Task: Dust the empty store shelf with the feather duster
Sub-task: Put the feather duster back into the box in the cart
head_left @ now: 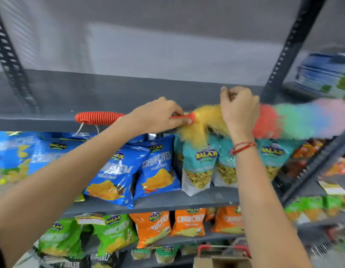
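The empty grey shelf (109, 93) runs across the upper middle of the view. A feather duster (303, 118) lies along its front edge, with an orange ribbed handle at the left and a fluffy head of yellow, red, green, blue and pink at the right. My left hand (158, 115) pinches the thin orange neck between the handle and the fluff. My right hand (239, 107) is closed over the yellow and red part of the head, with a red thread around its wrist.
Black perforated uprights (283, 55) stand at the left and right of the shelf. Below are shelves with blue, teal, green and orange snack bags (158, 171). A blurred neighbouring rack with blue packs (322, 72) stands at the right. A red-handled basket (223, 250) shows at the bottom.
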`<state>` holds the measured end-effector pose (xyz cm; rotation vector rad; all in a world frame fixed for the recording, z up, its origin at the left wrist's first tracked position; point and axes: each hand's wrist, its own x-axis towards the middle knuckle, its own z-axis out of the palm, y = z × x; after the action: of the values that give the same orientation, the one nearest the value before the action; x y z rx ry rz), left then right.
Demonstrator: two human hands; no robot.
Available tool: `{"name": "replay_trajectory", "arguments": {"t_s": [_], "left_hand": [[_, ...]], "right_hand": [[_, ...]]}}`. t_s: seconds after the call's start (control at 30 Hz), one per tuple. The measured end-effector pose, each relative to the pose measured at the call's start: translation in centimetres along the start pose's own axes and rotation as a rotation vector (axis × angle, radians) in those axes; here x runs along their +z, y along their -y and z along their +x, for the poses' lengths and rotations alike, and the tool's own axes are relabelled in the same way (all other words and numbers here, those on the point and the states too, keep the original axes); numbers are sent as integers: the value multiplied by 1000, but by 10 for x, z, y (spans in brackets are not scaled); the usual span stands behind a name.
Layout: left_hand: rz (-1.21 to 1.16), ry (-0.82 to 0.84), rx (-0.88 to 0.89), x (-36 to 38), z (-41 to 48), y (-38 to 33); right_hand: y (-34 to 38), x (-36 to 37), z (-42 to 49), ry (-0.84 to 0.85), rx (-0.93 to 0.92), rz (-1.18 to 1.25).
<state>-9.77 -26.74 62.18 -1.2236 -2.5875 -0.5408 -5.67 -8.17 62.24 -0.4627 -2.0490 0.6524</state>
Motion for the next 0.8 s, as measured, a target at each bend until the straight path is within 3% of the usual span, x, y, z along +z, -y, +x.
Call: {"name": "replay_trajectory", "arguments": {"t_s": [0.2,0.33,0.47,0.63,0.8], "left_hand": [[111,222,293,64,33,-50],[291,328,466,131,34,-86],[353,512,498,211,11,-112],[235,767,377,299,-18,-113],[105,932,225,380,-54,-109]], "right_hand": [[-59,-54,-31,-146,120,-73],[-111,-63,-75,-96,243,-180],[-179,-53,-142,109,445,-318],[-251,-23,-224,418,765,-422],[-307,5,-289,750,941,-473]]}}
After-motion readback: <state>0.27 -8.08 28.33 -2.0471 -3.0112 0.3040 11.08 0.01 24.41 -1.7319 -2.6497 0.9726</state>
